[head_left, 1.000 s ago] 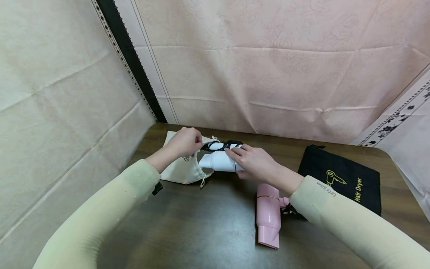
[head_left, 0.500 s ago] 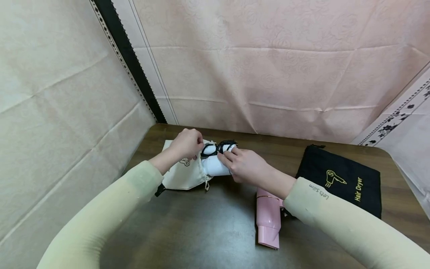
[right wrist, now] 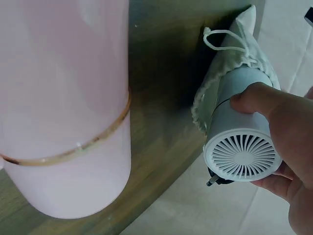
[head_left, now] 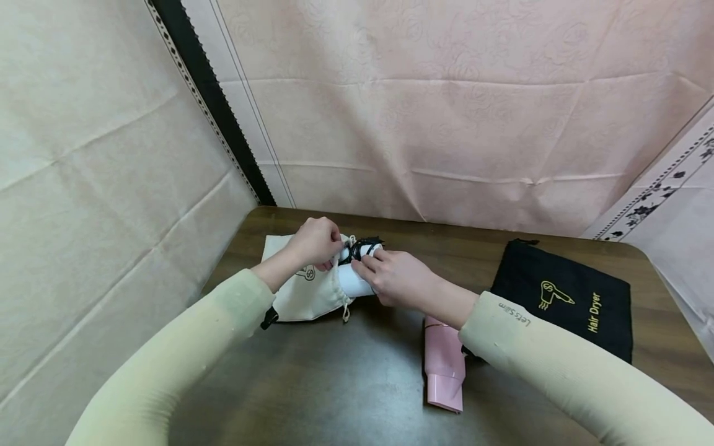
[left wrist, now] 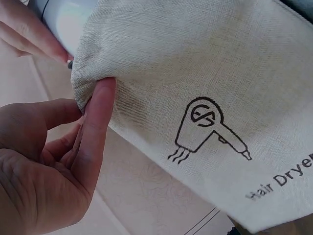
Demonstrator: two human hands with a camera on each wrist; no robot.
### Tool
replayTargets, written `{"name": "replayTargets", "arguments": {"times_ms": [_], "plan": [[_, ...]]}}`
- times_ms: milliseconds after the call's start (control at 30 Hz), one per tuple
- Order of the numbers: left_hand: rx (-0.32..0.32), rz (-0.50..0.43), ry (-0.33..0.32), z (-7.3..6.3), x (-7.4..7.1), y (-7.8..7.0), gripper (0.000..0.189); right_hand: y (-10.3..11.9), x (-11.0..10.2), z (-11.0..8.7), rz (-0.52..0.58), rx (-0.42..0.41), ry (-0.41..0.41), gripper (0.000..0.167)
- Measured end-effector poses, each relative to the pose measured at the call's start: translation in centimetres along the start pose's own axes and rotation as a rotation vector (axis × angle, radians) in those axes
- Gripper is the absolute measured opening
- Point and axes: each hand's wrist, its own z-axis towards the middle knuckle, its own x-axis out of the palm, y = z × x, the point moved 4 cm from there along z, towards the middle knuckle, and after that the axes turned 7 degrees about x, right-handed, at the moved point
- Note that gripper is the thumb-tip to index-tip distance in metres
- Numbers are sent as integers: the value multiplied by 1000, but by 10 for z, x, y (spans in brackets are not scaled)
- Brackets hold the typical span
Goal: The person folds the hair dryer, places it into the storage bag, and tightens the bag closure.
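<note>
A cream drawstring pouch (left wrist: 146, 58) with a printed hair dryer drawing lies at the table's back left. My left hand (head_left: 318, 243) pinches the edge of its mouth between thumb and fingers, plain in the left wrist view. Nozzle end first, a white hair dryer (head_left: 352, 282) sits partly inside the pouch. Its vented rear end (right wrist: 244, 155) sticks out, and my right hand (head_left: 398, 279) grips the body there, thumb on top. A black cord (head_left: 359, 249) is bundled round the dryer's handle at the pouch mouth. The nozzle is hidden in the cloth.
A pink hair dryer (head_left: 444, 365) lies near my right forearm, its rear partly behind the sleeve. Farther right is a black pouch (head_left: 563, 297) with yellow "Hair Dryer" lettering. The wooden table (head_left: 312, 384) meets a pale cloth wall (head_left: 474, 136) at the back.
My right hand has moved left with the white hair dryer, whose nozzle and front have gone into the cream pouch. My left hand keeps its pinch on the mouth, shifting slightly.
</note>
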Motion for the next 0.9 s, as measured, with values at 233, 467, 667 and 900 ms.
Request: {"name": "replayTargets", "arguments": {"times_ms": [233, 467, 667, 900], "plan": [[41, 65, -12, 0, 3, -4, 21, 7, 2, 4, 26, -15, 46, 59], [64, 113, -54, -1, 4, -9, 21, 9, 6, 7, 4, -16, 36, 54], [32, 40, -63, 0, 7, -8, 22, 16, 8, 9, -33, -71, 6, 38], [65, 101, -75, -2, 8, -11, 22, 11, 13, 8, 67, -31, 58, 57]]}}
